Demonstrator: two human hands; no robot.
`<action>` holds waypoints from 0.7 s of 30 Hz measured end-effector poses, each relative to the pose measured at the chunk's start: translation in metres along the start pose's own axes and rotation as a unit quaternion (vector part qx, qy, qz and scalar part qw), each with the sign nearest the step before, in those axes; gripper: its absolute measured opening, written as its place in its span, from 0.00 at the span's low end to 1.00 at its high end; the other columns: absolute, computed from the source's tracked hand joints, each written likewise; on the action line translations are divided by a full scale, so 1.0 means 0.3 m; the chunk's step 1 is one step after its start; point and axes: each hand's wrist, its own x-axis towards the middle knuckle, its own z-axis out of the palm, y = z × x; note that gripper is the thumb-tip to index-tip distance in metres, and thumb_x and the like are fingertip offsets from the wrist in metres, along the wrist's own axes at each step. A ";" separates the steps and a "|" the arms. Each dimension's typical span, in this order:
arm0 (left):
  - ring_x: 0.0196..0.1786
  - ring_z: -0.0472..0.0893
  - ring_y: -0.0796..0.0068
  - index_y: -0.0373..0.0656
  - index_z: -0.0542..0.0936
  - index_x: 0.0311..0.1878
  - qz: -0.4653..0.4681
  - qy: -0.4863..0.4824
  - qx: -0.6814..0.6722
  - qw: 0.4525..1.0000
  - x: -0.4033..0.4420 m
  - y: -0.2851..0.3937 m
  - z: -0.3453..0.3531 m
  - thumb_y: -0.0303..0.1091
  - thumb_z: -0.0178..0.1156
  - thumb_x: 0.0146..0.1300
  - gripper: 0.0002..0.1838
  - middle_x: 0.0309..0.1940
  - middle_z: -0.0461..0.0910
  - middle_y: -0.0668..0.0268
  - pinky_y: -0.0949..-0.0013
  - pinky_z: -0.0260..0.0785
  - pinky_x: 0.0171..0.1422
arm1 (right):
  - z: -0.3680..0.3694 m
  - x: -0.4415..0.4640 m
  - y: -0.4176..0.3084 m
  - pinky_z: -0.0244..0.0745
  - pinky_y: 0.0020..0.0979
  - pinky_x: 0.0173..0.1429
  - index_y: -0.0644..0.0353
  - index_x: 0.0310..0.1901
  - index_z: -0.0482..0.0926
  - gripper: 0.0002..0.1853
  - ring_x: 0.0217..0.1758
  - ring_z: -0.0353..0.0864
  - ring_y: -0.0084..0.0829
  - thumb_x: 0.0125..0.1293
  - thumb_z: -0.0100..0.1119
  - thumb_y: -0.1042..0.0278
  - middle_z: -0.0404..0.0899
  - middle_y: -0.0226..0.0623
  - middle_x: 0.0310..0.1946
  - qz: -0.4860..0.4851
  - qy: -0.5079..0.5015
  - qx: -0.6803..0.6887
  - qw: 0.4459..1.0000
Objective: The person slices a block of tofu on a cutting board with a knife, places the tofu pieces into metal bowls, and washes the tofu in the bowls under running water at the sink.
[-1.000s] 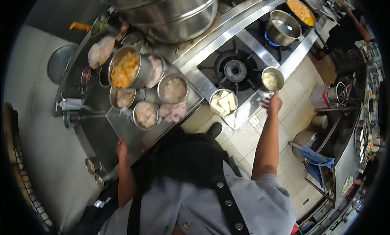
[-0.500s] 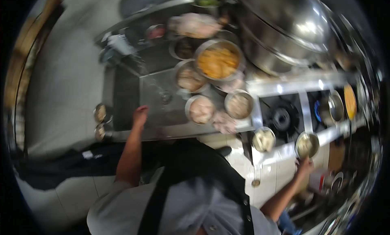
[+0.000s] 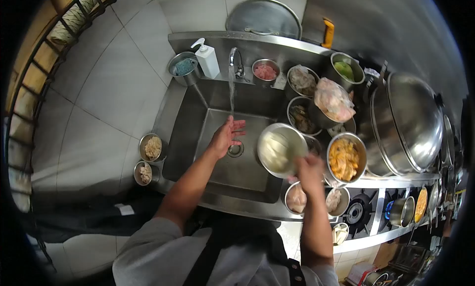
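Over the right side of the steel sink (image 3: 198,152), my right hand (image 3: 310,174) grips the rim of a metal bowl with pale pieces in it (image 3: 277,150). The bowl and fingers are slightly blurred. My left hand (image 3: 227,136) reaches over the basin with its fingers apart and holds nothing, just below the stream of water (image 3: 232,90). The stream falls from the curved tap (image 3: 237,58). I cannot tell whether it touches my fingers.
Bowls of raw meat (image 3: 297,198), a bowl of orange food (image 3: 345,160) and a bagged piece of meat (image 3: 334,100) crowd the right side. Beyond stand a large domed steamer (image 3: 413,122) and a stove (image 3: 356,214). Two small bowls (image 3: 152,148) sit left of the sink.
My view has turned towards the sink. My right hand has carried the bowl of pale pieces from the stove's edge to above the sink. My left hand has moved in under the tap.
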 end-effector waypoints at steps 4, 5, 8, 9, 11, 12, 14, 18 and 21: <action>0.52 0.73 0.69 0.47 0.70 0.65 -0.022 0.002 -0.051 0.998 0.178 0.090 -0.126 0.77 0.42 0.62 0.45 0.57 0.73 0.65 0.54 0.67 0.55 | 0.418 0.435 -0.031 0.81 0.28 0.21 0.79 0.40 0.78 0.15 0.23 0.84 0.34 0.63 0.52 0.71 0.82 0.48 0.27 -0.070 -0.092 0.045 0.992; 0.52 0.73 0.69 0.47 0.69 0.66 -0.021 0.029 -0.038 0.999 0.228 0.088 -0.169 0.78 0.42 0.61 0.45 0.56 0.73 0.65 0.53 0.67 0.56 | 0.488 0.512 -0.035 0.80 0.28 0.21 0.79 0.40 0.78 0.15 0.23 0.84 0.33 0.63 0.51 0.71 0.82 0.47 0.27 -0.071 -0.081 0.034 0.994; 0.61 0.73 0.58 0.42 0.73 0.61 0.064 0.234 0.219 0.945 0.384 0.011 -0.303 0.65 0.52 0.65 0.35 0.61 0.72 0.56 0.53 0.65 0.64 | 0.637 0.663 -0.032 0.79 0.28 0.21 0.78 0.40 0.78 0.14 0.23 0.84 0.32 0.63 0.50 0.72 0.82 0.46 0.26 -0.065 -0.045 0.036 0.996; 0.63 0.73 0.56 0.41 0.73 0.60 0.112 0.281 0.317 0.899 0.417 -0.014 -0.331 0.60 0.55 0.65 0.33 0.62 0.72 0.54 0.53 0.64 0.66 | 0.663 0.694 -0.035 0.78 0.28 0.21 0.78 0.40 0.78 0.14 0.23 0.84 0.32 0.63 0.50 0.72 0.82 0.46 0.26 -0.062 -0.033 0.054 0.996; 0.66 0.70 0.49 0.36 0.76 0.55 0.323 0.272 0.454 0.785 0.305 0.099 -0.226 0.38 0.59 0.65 0.20 0.61 0.72 0.49 0.56 0.62 0.71 | 0.693 0.719 -0.023 0.77 0.27 0.21 0.78 0.41 0.78 0.14 0.22 0.84 0.31 0.64 0.49 0.72 0.82 0.46 0.26 -0.049 -0.020 0.070 0.996; 0.66 0.71 0.49 0.35 0.76 0.55 0.372 0.227 0.475 0.765 0.282 0.130 -0.204 0.35 0.58 0.64 0.18 0.60 0.73 0.50 0.56 0.62 0.70 | 0.699 0.721 -0.025 0.76 0.27 0.20 0.78 0.41 0.78 0.14 0.22 0.84 0.30 0.64 0.49 0.72 0.82 0.46 0.26 -0.041 -0.020 0.070 0.996; 0.66 0.70 0.50 0.36 0.76 0.55 0.391 0.142 0.491 0.766 0.286 0.126 -0.191 0.30 0.57 0.64 0.17 0.60 0.73 0.51 0.56 0.63 0.71 | 0.704 0.725 -0.010 0.77 0.29 0.21 0.77 0.41 0.78 0.14 0.22 0.84 0.33 0.64 0.50 0.71 0.82 0.47 0.26 -0.034 -0.023 0.033 0.999; 0.67 0.71 0.52 0.37 0.76 0.57 0.308 0.063 0.514 0.798 0.371 0.061 -0.207 0.28 0.55 0.65 0.17 0.61 0.74 0.51 0.57 0.63 0.71 | 0.720 0.784 0.183 0.80 0.40 0.32 0.73 0.40 0.80 0.17 0.28 0.84 0.48 0.65 0.54 0.62 0.83 0.55 0.28 -0.236 0.076 -0.252 0.936; 0.65 0.72 0.51 0.36 0.75 0.57 0.216 0.049 0.548 0.806 0.399 0.032 -0.157 0.30 0.54 0.66 0.17 0.59 0.75 0.50 0.56 0.63 0.70 | 0.672 0.654 0.077 0.79 0.46 0.46 0.68 0.36 0.83 0.22 0.38 0.83 0.60 0.65 0.52 0.54 0.82 0.61 0.32 -0.167 0.059 -0.290 0.940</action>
